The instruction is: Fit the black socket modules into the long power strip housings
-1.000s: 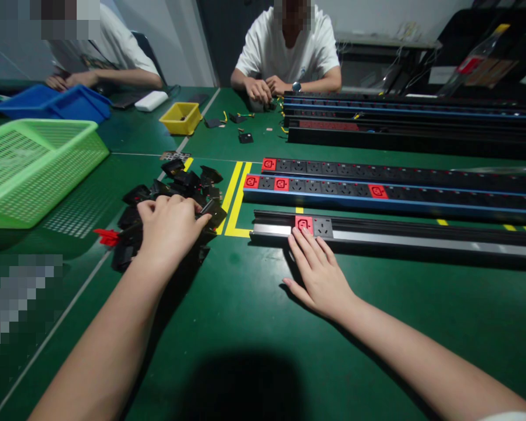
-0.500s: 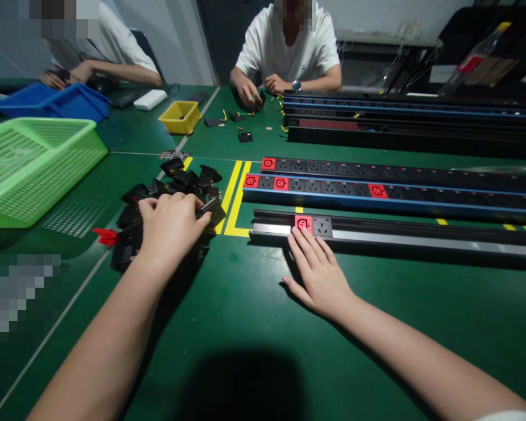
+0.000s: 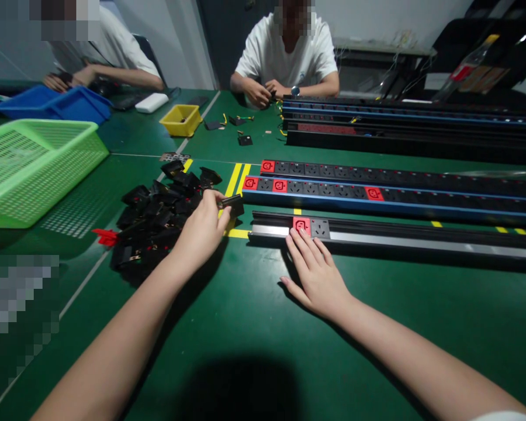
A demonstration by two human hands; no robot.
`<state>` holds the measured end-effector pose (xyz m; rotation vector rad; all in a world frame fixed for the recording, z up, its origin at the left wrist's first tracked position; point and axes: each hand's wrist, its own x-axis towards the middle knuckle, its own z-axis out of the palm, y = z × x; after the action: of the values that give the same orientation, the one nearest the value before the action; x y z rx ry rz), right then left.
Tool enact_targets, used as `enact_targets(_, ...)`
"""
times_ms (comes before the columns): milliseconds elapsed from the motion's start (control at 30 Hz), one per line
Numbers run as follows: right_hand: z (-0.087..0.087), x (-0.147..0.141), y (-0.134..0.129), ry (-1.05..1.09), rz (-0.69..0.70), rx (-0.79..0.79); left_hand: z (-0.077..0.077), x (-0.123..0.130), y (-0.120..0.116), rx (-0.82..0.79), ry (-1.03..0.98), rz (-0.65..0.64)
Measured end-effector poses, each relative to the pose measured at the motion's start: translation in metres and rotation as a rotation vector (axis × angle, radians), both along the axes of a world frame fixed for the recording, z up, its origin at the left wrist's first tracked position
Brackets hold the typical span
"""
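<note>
Desk point(image 3: 254, 333): green, carries everything; yellow tape point(image 3: 234, 180) near the strips' left ends, perhaps a placing guide.
Socket strips point(image 3: 355, 204): two, side by side, faces up, beyond the rail.
Open rail point(image 3: 421, 248): nearest strip on right, channel up, probably for access from above.
Green basket point(image 3: 65, 190): far left.
Black modules point(image 3: 151, 219): loose heap, left of centre, seemingly kept within reach.
Right hand point(image 3: 322, 283): flat, thumb apart, fingertips at red socket point(image 3: 301, 223), likely steadying it.
Left hand point(image 3: 201, 231): thumb and fingers pinching one module by its edge.
Black socket point(image 3: 319, 227): in rail, right of red one.
Held module point(image 3: 234, 204): raised between heap and rail.
</note>
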<state>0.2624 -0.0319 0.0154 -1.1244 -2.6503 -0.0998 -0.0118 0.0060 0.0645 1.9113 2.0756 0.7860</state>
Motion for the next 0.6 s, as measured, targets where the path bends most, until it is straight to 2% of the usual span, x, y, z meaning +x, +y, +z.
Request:
enact_targets(133, 0.001, 0.000, 0.000, -0.003, 0.001, -0.006, -0.024, 0.013, 0.004, 0.163, -0.345, -0.034)
enact_targets(267, 0.001, 0.000, 0.000, 0.012, 0.005, -0.003, -0.045, 0.024, 0.005, 0.232, -0.626, 0.013)
enact_targets(433, 0.001, 0.000, 0.000, 0.005, 0.002, 0.000, -0.062, 0.024, 0.010, 0.221, -0.789, 0.084)
enact_targets(600, 0.001, 0.000, 0.000, 0.011, 0.002, -0.002, -0.064, 0.023, 0.014, 0.193, -0.825, 0.120)
